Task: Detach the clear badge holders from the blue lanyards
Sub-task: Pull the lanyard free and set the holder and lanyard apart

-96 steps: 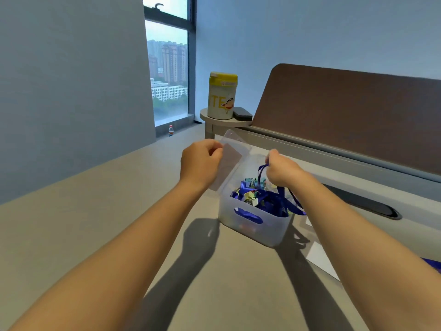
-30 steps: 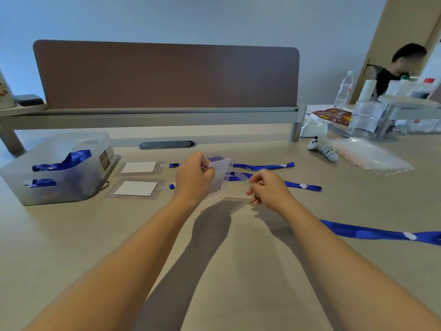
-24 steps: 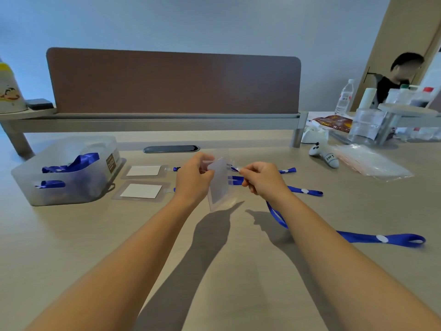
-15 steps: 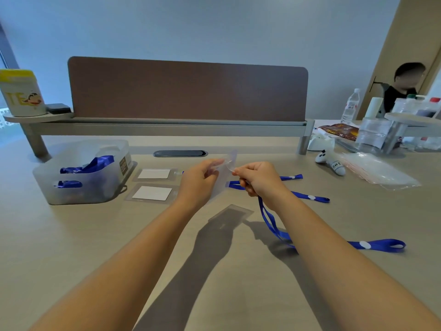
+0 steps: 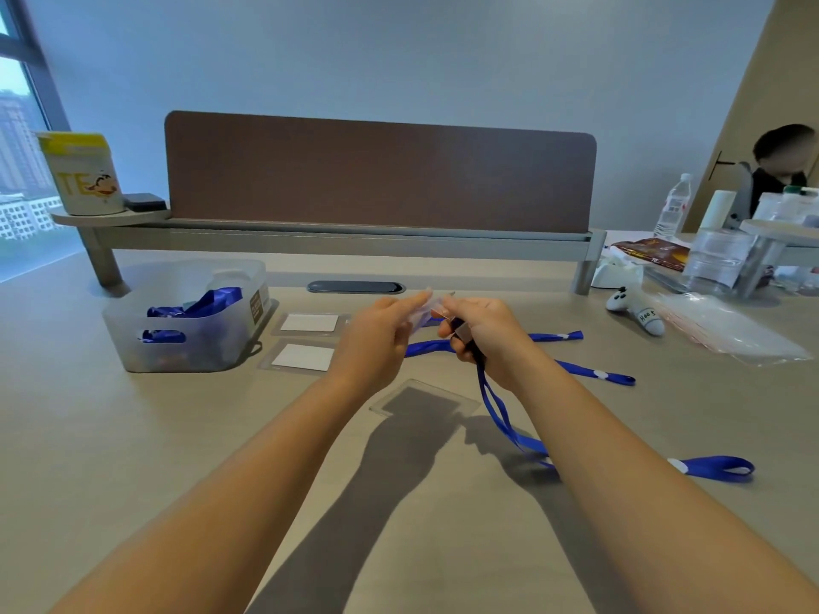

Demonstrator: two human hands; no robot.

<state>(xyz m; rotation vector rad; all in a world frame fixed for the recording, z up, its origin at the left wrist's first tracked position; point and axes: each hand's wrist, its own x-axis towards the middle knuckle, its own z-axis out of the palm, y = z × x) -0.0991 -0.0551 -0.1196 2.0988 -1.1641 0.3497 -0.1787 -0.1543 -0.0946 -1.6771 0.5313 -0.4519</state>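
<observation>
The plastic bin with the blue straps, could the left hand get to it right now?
Probably not yet: the left hand is pinching a clear badge holder. Nothing lies between it and the plastic bin, though.

Clear badge holder [image 5: 421,308] held aloft; its blue lanyard [image 5: 501,418] trails onto desk.

Pale blue-grey wall [image 5: 399,59], brown divider panel [image 5: 381,179] on a grey rail across the beige desk [image 5: 133,436]. Window [image 5: 17,148] far left (daylight, high-rises outside). Tan door [image 5: 780,82] right.
</observation>
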